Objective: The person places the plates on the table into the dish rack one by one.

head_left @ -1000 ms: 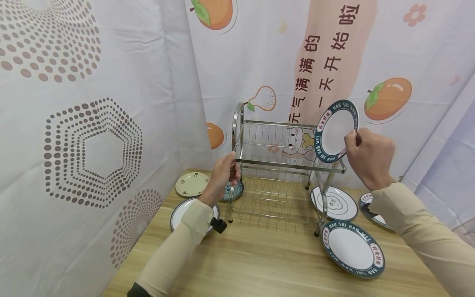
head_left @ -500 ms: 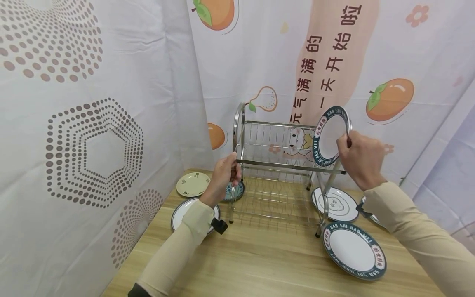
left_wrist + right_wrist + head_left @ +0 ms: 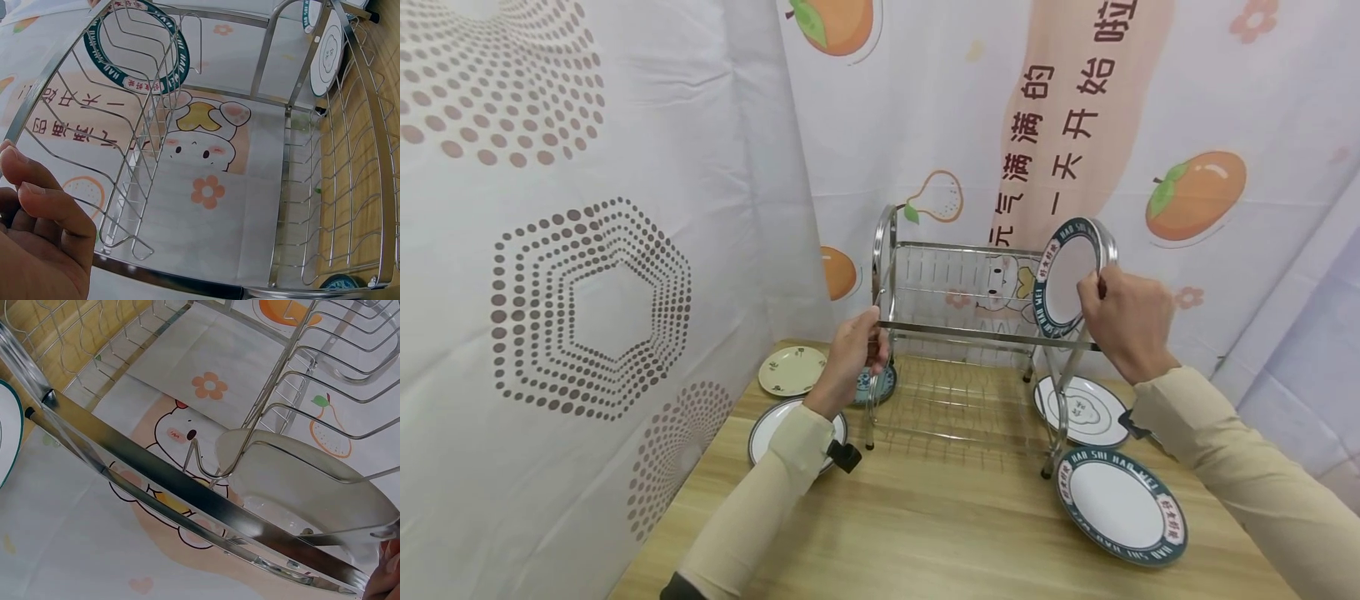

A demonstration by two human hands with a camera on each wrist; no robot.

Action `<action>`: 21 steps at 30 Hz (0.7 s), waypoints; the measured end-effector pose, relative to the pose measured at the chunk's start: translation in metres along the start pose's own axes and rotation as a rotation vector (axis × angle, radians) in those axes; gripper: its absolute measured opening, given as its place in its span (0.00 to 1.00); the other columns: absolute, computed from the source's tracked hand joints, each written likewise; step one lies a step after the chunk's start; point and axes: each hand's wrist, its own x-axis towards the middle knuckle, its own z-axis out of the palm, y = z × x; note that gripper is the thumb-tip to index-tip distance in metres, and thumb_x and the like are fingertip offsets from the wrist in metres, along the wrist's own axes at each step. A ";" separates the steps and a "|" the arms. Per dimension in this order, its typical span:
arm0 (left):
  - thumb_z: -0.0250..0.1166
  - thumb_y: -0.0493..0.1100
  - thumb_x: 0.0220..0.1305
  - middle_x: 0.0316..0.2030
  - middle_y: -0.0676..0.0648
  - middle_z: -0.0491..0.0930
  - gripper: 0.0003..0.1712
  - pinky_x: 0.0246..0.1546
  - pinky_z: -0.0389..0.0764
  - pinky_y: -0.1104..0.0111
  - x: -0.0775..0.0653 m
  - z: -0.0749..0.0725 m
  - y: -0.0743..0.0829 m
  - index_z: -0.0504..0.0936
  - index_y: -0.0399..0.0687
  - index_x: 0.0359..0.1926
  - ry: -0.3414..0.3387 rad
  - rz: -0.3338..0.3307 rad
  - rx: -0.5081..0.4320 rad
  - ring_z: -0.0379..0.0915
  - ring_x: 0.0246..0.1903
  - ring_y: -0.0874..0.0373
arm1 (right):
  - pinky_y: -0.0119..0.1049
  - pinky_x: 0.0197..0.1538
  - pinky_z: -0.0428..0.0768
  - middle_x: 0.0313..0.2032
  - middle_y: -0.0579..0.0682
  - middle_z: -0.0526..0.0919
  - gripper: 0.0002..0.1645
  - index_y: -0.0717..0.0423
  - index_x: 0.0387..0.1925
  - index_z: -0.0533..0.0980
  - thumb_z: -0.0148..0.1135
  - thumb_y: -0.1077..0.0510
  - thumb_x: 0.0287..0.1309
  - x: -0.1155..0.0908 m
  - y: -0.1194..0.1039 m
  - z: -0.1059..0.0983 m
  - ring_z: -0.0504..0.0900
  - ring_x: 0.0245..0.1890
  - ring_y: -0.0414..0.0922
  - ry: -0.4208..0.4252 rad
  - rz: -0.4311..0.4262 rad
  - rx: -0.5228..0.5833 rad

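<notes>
The rack (image 3: 985, 334) is a two-tier metal wire unit standing upright on the wooden table (image 3: 940, 525). The green-rimmed plate (image 3: 1062, 287) is at the right end of the top tier. It stands on edge at a slight tilt, with its printed face toward the left. The wire dividers partly cover it in both wrist views; whether its lower edge bears on the tier cannot be told.

Right hand (image 3: 1131, 321): grasping the right edge of the green-rimmed plate, next to the rack's right end frame. The right wrist view shows only part of this hand, at the lower right.

Left hand (image 3: 853, 354): fingers bent, gripping the near left corner of the rack at the level of the top tier.

Other items on the table:
- The second green-rimmed plate (image 3: 1122, 504) is near right, beside the rack's near right foot.
- The line-drawing plate (image 3: 1081, 410) is farther back, at the right side of the rack.
- The cream plate (image 3: 792, 372) is far left.
- The dark-edged white plate (image 3: 767, 427) is left of the rack, partly hidden by the left forearm.
- The blue plate (image 3: 883, 385) is at the rack's left side, partly covered.

The printed curtain (image 3: 917, 100) hangs behind the rack.
</notes>
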 end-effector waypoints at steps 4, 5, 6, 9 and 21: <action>0.49 0.61 0.80 0.17 0.49 0.71 0.34 0.16 0.67 0.69 0.001 0.001 -0.002 0.72 0.43 0.22 0.000 -0.010 -0.005 0.62 0.12 0.60 | 0.43 0.16 0.53 0.08 0.54 0.66 0.21 0.56 0.12 0.65 0.54 0.63 0.61 -0.001 0.002 -0.003 0.57 0.10 0.47 -0.021 0.019 -0.002; 0.49 0.62 0.80 0.17 0.49 0.71 0.34 0.16 0.67 0.69 0.001 0.001 -0.002 0.72 0.43 0.22 0.000 -0.010 -0.007 0.62 0.12 0.60 | 0.43 0.16 0.53 0.08 0.54 0.66 0.21 0.56 0.12 0.66 0.54 0.63 0.61 -0.001 0.002 -0.003 0.58 0.10 0.48 -0.031 0.026 0.002; 0.49 0.61 0.80 0.17 0.49 0.71 0.34 0.16 0.67 0.69 0.001 0.000 -0.002 0.72 0.42 0.22 0.000 -0.007 -0.004 0.62 0.12 0.59 | 0.42 0.16 0.54 0.08 0.53 0.67 0.21 0.56 0.13 0.66 0.53 0.63 0.61 -0.001 0.002 -0.004 0.58 0.10 0.47 -0.041 0.032 0.005; 0.48 0.62 0.80 0.16 0.49 0.71 0.34 0.16 0.66 0.69 0.000 0.000 -0.002 0.72 0.42 0.22 -0.001 -0.004 0.002 0.62 0.12 0.59 | 0.42 0.16 0.54 0.09 0.53 0.67 0.20 0.56 0.13 0.66 0.53 0.62 0.62 -0.001 0.002 -0.006 0.59 0.10 0.48 -0.068 0.044 0.015; 0.48 0.64 0.79 0.16 0.48 0.71 0.35 0.17 0.66 0.68 0.001 0.001 -0.003 0.72 0.42 0.22 -0.004 0.000 0.001 0.63 0.12 0.58 | 0.42 0.17 0.56 0.10 0.55 0.70 0.21 0.60 0.15 0.69 0.52 0.60 0.65 -0.004 0.000 -0.014 0.61 0.10 0.50 -0.179 0.079 0.000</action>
